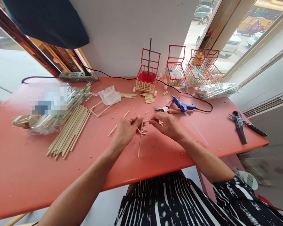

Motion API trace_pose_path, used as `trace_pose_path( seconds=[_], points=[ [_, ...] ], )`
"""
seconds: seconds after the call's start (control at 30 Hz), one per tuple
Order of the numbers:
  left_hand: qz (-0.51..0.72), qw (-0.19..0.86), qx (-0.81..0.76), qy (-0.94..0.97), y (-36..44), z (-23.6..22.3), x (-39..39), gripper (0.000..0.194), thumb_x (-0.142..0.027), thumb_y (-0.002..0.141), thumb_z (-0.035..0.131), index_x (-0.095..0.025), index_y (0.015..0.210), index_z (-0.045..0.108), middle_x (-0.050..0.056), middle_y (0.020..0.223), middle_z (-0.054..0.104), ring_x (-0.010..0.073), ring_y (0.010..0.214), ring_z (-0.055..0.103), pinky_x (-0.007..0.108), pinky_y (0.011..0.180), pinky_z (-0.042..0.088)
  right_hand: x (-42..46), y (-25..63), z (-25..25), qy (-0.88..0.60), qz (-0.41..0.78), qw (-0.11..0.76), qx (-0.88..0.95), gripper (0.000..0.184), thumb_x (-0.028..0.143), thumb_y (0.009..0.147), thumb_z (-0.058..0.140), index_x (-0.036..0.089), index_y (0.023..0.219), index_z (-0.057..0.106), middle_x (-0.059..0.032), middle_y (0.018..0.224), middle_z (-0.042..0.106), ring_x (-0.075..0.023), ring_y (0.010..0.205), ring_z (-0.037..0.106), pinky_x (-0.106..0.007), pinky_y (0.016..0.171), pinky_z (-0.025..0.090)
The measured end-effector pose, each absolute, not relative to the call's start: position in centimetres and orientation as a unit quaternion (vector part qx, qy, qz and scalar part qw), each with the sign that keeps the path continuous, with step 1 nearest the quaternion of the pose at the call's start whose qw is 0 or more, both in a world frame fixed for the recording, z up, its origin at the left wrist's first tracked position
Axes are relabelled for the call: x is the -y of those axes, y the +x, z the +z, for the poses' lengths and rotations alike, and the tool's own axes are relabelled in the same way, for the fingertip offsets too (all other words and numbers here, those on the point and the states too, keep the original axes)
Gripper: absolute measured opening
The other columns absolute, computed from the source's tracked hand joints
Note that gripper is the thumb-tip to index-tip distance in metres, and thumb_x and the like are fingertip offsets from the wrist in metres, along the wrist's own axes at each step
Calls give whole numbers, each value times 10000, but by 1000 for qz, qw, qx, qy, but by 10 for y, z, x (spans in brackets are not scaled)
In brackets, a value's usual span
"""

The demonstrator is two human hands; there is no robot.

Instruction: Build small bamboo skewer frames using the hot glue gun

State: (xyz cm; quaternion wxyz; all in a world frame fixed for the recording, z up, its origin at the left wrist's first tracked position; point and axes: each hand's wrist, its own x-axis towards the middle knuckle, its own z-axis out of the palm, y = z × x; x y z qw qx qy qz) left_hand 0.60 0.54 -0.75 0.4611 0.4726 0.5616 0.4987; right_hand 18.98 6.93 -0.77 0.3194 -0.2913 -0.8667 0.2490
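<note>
My left hand [129, 127] is closed in a pinch on a long wooden stick [140, 142], which slants down toward the table's front edge. My right hand [166, 125] pinches the end of a short wooden stick [146, 121] that reaches across to the left fingertips. The two sticks meet at the left fingers; whether they are joined there I cannot tell. Beneath the hands lie several short cut pieces [144, 134] and crumbs. Left of my left hand, another loose stick [113, 129] rests on the table. Pliers [165, 109] and a blue glue gun [180, 104] lie beyond my right hand.
Small stick-built carts [146, 85] with red frames stand along the wall. Bundled sticks [69, 133] and a plastic bag [47, 125] occupy the left side. A power strip [79, 77] sits at the back. Black-handled cutters [240, 127] lie far right; the glue-gun cord [208, 110] crosses the table.
</note>
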Motion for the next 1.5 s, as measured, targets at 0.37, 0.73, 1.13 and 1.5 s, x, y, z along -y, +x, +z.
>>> trace_pose_path(
  seconds=[0.37, 0.73, 1.13, 1.5],
  points=[
    [472, 426, -601, 484, 2, -3, -4, 279, -397, 724, 774, -186, 901, 815, 35, 710, 746, 144, 607, 628, 234, 547, 489, -72, 193, -7, -305, 226, 335, 862, 186, 218, 926, 607, 186, 743, 615, 7, 683, 597, -136, 663, 514, -272, 707, 374],
    [505, 420, -605, 450, 11, -3, 1, 167, -336, 728, 750, -179, 760, 797, 36, 663, 731, 163, 590, 647, 272, 552, 557, -69, 192, -14, -291, 217, 325, 873, 198, 246, 959, 586, 194, 774, 635, -21, 751, 635, -163, 757, 563, -284, 770, 401],
    [506, 425, -600, 450, 13, -3, -2, 192, -344, 728, 737, -158, 758, 772, 28, 659, 725, 142, 578, 628, 245, 522, 537, -72, 193, -15, -291, 183, 323, 882, 203, 251, 975, 586, 185, 798, 662, -40, 795, 683, -179, 795, 608, -297, 784, 407],
    [514, 423, -584, 466, 4, -16, -6, 218, -327, 767, 741, -178, 916, 797, 39, 783, 773, 137, 646, 651, 246, 631, 535, -76, 198, -6, -285, 143, 332, 888, 301, 419, 945, 636, 200, 1146, 686, -84, 1095, 719, -213, 949, 643, -330, 855, 419]
  ],
)
